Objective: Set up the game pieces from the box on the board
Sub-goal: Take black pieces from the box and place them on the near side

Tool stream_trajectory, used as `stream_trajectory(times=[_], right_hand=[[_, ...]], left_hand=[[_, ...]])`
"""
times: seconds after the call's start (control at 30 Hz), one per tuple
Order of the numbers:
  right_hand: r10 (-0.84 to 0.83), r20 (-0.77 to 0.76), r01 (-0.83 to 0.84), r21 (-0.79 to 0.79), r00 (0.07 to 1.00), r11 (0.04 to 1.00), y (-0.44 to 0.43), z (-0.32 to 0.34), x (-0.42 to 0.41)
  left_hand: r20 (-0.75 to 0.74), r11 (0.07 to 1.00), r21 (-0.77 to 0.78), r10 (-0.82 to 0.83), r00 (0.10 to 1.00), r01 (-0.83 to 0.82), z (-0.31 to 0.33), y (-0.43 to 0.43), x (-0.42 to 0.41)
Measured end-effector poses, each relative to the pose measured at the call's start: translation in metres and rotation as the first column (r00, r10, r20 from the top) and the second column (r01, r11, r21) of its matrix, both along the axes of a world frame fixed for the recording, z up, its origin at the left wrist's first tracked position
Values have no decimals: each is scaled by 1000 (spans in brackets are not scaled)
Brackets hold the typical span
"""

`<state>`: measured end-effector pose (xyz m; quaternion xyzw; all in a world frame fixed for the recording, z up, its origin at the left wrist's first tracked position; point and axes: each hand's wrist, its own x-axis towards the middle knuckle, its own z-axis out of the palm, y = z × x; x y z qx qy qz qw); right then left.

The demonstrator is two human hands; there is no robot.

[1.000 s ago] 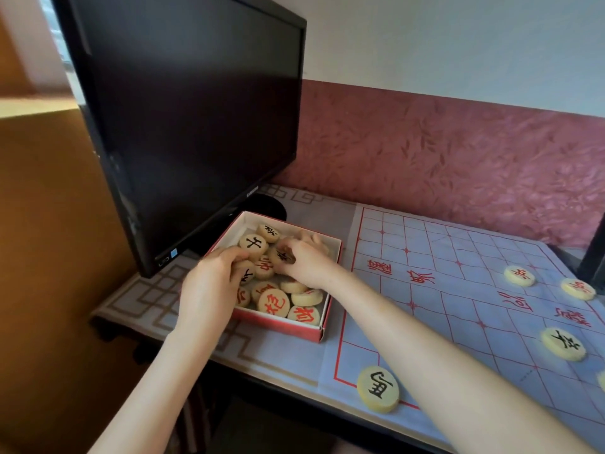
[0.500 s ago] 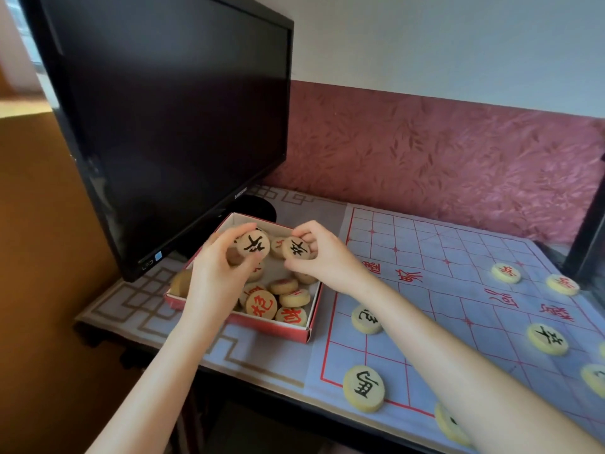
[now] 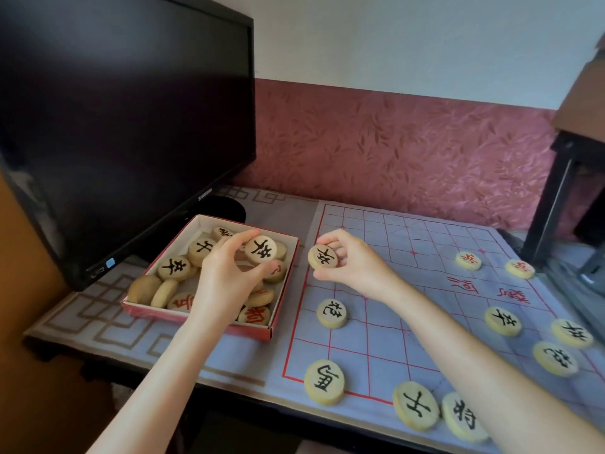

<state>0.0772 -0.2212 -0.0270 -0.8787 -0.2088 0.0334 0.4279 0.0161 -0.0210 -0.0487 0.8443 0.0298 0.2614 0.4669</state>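
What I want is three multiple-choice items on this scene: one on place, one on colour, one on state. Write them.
1. Where is the box relative to the board? A on it; B left of it, beside the monitor; C right of it.
2. Character colour on the left-hand piece and right-hand piece? A red; B green; C black.
3. The right hand is: A pinching a piece; B flat and empty; C inside the box.
Answers: 1 B, the box sits off the board's left edge; 2 C, both show black strokes; 3 A, its fingers curl round the right-hand piece.
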Motion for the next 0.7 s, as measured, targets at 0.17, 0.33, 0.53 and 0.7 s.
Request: stream_trajectory(times=[0.17,0.33,0.53,0.7], right_hand=[[-64,-33,63,-23,997,998,-45,-2,-4],[-104,-57,103,-21,993,994,-74,-7,-7],[-156,-91,151,-63,984,986,-118,-8,-12],[-237,-120,215,-169,964,962,-151,-18,-15]], left_hand=[[-65,995,17,-99,993,100,3,-33,7],[-133,978,88,-176,975,189,0,-61,21],[-228,942,145,-267,936,304,-1,-90,29],[-322,884,238,-318,892,402,-10,-113,40]])
